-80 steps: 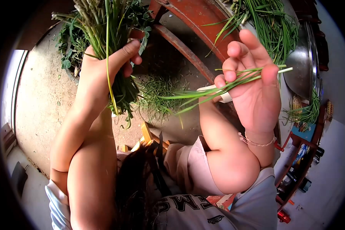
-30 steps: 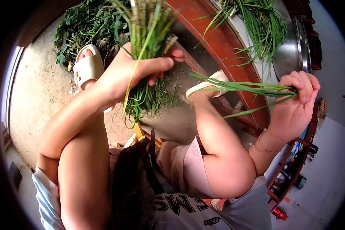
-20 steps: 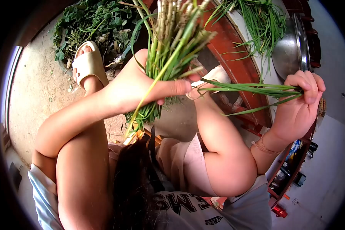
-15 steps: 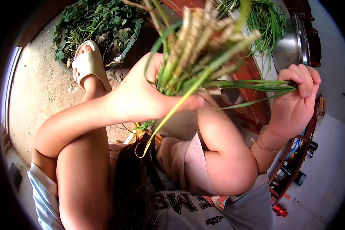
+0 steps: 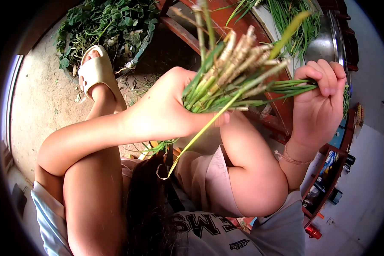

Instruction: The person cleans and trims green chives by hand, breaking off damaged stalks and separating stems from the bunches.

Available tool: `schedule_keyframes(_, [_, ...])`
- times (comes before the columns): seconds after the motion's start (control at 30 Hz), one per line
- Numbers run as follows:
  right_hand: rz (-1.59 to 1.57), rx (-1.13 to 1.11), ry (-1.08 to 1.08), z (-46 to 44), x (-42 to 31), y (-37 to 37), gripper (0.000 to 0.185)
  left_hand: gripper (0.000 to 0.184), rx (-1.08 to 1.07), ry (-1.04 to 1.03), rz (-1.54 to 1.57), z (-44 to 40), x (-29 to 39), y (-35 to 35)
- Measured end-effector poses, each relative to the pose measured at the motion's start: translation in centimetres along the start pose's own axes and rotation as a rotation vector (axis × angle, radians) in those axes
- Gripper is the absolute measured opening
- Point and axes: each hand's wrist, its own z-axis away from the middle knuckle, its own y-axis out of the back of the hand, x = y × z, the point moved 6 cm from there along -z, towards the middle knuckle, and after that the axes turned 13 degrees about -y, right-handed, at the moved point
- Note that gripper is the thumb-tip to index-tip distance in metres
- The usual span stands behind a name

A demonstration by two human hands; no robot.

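My left hand [image 5: 170, 106] is wrapped round a bunch of chives [image 5: 226, 68], its pale brown stalk ends fanning up and to the right. One long yellowish blade [image 5: 202, 132] hangs down across my thumb and curls at its tip. At the right, my right hand [image 5: 322, 94] has its fingers curled over several thin green chive leaves [image 5: 288, 87] that stretch across to the bunch. Part of the bunch is hidden behind my left hand, and a few green tips [image 5: 160, 146] show below it.
A heap of leafy greens [image 5: 115, 30] fills a basin at upper left, beside my sandalled foot [image 5: 96, 70]. More long green leaves [image 5: 292, 25] lie near a metal pan [image 5: 322, 47] on the reddish wooden furniture. A shelf [image 5: 324, 183] with small items stands at right.
My right hand has moved slightly left and nearer the bunch, its fingers still curled on the leaves. The bunch in my left hand has shifted a little downward.
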Motion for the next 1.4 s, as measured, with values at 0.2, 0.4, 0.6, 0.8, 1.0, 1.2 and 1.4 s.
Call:
schedule_keyframes(0.2, [-0.063,0.047,-0.016,-0.5,0.8,0.5,0.018,0.043,0.043,0.094,0.007,0.0,-0.4,0.8])
schedule_keyframes(0.4, [-0.104,0.116,0.032,-0.4,0.6,0.2,0.017,0.024,-0.007,0.061,0.008,0.0,0.1,-0.3])
schedule_keyframes(0.6, [-0.088,0.123,0.056,-0.3,0.3,0.0,0.016,0.019,0.046,-0.035,-0.095,-0.1,-0.2,-0.2])
schedule_keyframes(0.8, [-0.167,0.119,0.058,0.0,-0.5,0.7,0.016,0.015,0.146,0.169,0.004,-0.2,-0.3,0.8])
schedule_keyframes(1.0, [-0.188,0.179,0.028,0.3,-0.4,1.4,0.018,0.011,0.165,0.265,0.110,0.1,-1.4,1.3])
schedule_keyframes(1.2, [-0.305,0.137,0.150,1.0,-3.2,1.6,0.017,0.011,0.320,0.402,0.083,1.5,-3.3,4.0])
schedule_keyframes(1.4, [-0.350,0.131,0.205,2.3,-5.1,1.6,0.020,0.023,0.430,0.351,-0.046,1.4,-3.9,6.8])
